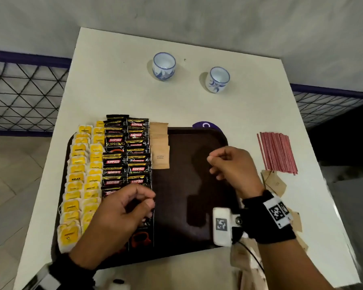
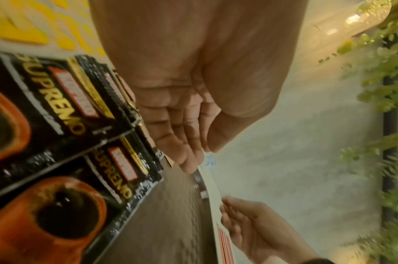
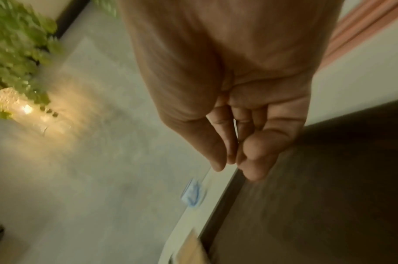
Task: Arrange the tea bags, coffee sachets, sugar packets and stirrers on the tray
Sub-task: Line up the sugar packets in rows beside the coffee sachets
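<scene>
The dark brown tray carries two columns of yellow tea bags at its left. Beside them lie two columns of black coffee sachets and a short column of brown sugar packets. My left hand hovers over the near coffee sachets with loosely curled fingers and holds nothing. My right hand hangs over the bare right half of the tray, fingers loosely curled, nothing in it. A bundle of red stirrers and loose brown sugar packets lie on the table right of the tray.
Two blue-and-white cups stand at the back of the white table. A purple round sticker shows behind the tray's far rim. Wire-mesh railing runs past both table sides. Both wrist views are motion-blurred.
</scene>
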Demonstrator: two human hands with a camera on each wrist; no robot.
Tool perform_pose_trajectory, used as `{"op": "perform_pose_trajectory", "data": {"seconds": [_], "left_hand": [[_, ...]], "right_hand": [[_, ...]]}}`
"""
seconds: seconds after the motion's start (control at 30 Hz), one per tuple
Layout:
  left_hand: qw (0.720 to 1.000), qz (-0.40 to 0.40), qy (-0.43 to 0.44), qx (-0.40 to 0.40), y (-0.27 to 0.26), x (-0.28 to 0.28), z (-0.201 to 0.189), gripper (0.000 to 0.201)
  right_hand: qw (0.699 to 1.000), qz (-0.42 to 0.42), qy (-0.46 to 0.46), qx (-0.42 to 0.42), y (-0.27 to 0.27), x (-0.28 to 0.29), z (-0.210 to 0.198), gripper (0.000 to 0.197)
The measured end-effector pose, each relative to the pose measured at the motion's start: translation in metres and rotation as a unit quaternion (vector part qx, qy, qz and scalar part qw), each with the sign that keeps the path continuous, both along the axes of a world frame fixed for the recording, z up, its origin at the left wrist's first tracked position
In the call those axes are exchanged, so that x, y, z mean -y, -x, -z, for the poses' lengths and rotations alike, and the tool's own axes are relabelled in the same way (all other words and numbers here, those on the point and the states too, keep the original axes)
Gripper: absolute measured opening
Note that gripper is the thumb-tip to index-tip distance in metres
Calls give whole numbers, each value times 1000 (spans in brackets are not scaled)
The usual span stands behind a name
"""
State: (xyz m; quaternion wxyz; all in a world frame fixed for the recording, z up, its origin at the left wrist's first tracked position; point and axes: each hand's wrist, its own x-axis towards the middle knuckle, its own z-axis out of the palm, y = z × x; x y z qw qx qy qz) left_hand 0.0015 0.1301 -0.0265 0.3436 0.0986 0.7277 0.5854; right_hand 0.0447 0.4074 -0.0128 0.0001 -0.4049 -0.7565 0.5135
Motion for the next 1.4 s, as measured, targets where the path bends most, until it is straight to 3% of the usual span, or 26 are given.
{"op": "perform_pose_trajectory", "data": {"seconds": [0.23, 0.33, 0.47, 0.53, 0.63, 0.8, 0.97, 1.07, 1.23, 1.4], "left_hand": [[978, 194, 49, -59, -31, -43, -1, 26], [953, 270, 66, -124, -44, -68, -4, 17], [911, 358, 75, -190, -63, -102, -7, 31], [878, 414, 75, -229, -74, -117, -7, 44], [797, 522, 99, -289, -93, -140, -8, 55], [680, 650, 84, -328, -127, -171, 1, 55], [604, 700, 91, -370, -148, -184, 13, 45], [612, 686, 94, -381, -152, -183, 20, 33], [648, 658, 129, -361, -153, -176, 24, 36], [669, 632, 156, -359, -154, -172, 26, 34]], "right_hand": [[985, 123, -91, 85, -151, -70, -24, 9], [972, 118, -111, 171, -195, -92, -18, 35], [956, 89, -117, 252, -227, -109, -8, 72], [954, 59, -102, 274, -237, -112, -2, 83], [950, 11, -81, 302, -245, -114, 4, 96], [932, -66, -77, 348, -250, -106, 9, 103], [939, -83, -120, 311, -248, -75, 21, 106], [951, -74, -148, 262, -247, -67, 31, 94], [962, -81, -129, 226, -246, -64, 27, 82], [936, -128, -226, 237, -252, -47, 32, 80]]}}
